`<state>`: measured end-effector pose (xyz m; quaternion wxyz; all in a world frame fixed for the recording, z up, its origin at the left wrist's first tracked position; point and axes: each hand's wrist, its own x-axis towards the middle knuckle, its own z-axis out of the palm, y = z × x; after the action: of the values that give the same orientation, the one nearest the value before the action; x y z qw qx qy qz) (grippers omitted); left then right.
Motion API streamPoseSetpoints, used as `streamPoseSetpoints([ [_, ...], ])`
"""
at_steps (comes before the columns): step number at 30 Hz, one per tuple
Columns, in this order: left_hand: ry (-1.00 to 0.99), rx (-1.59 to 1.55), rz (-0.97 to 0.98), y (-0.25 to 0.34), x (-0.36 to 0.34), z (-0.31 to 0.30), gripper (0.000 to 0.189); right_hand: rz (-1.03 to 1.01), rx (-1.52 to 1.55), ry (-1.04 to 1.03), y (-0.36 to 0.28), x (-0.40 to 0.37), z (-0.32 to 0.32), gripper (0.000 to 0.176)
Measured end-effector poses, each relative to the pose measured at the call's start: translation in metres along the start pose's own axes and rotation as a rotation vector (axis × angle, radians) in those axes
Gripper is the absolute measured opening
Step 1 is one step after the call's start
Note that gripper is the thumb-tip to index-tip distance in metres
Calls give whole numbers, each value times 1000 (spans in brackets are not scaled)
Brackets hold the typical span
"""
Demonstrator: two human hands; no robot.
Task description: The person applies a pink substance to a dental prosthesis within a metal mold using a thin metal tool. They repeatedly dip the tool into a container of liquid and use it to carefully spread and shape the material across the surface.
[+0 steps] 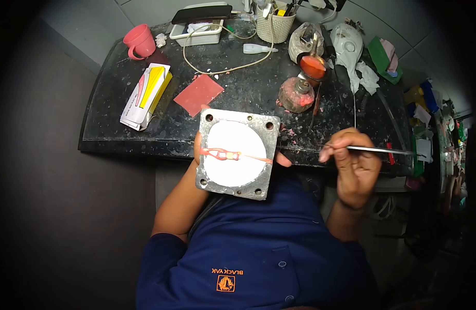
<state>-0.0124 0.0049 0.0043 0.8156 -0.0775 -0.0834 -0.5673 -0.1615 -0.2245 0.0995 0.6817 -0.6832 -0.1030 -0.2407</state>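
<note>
My left hand is closed around a square metal dental flask half from below, its fingertips showing past the right edge. White plaster fills the round middle of the flask. Across the plaster runs a thin strip of pink-red wax with small tooth-like pieces in it. To the right of the flask, my right hand pinches a slim metal wax tool, held nearly level and apart from the flask.
On the black table lie a pink wax sheet and a white-yellow box. Behind the flask stands a glass burner, with a ladle of red wax above it. A pink mug and a white basket stand farther back.
</note>
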Motion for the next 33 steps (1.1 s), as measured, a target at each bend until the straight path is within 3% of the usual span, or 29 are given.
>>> streamPoseSetpoints([
  [2,-18,174,-227,9,5,15,97,-34,5,20,-1,1,31,11],
  [3,-21,177,-233,6,3,12,97,-102,-33,9,1,3,36,11],
  [5,-94,-156,66,-1,-8,-14,95,-219,-233,-163,-2,9,34,13],
  [7,-80,-64,43,31,-25,-98,88,-96,-233,-51,-2,-2,48,18],
  [8,-62,28,25,41,-31,-122,80,-179,-311,-129,-2,2,47,16],
  [12,79,235,205,28,-26,-69,71,-388,-468,-205,8,12,48,15],
  [14,305,442,265,26,-27,-69,69,-394,-483,-221,7,12,47,15],
  [18,220,320,215,19,-20,-46,69,-410,-479,-220,14,9,47,14],
  [20,426,311,168,7,-11,-11,70,-413,-498,-235,12,10,47,17],
  [21,429,309,166,8,-13,-17,70,-409,-498,-234,12,9,46,17],
  [23,-77,-150,85,15,-19,-43,72,-444,-523,-254,14,9,46,17],
  [24,-75,-151,84,22,-22,-58,72,-442,-523,-253,15,9,45,17],
  [26,208,122,106,35,-29,-82,73,-451,-524,-263,16,9,45,17],
  [27,209,122,106,26,-25,-67,73,-450,-524,-262,16,9,45,17],
  [29,425,480,310,1,-15,-20,72,-454,-534,-272,14,10,45,18],
  [33,241,239,198,31,-30,-80,72,-454,-533,-272,16,10,45,18],
])
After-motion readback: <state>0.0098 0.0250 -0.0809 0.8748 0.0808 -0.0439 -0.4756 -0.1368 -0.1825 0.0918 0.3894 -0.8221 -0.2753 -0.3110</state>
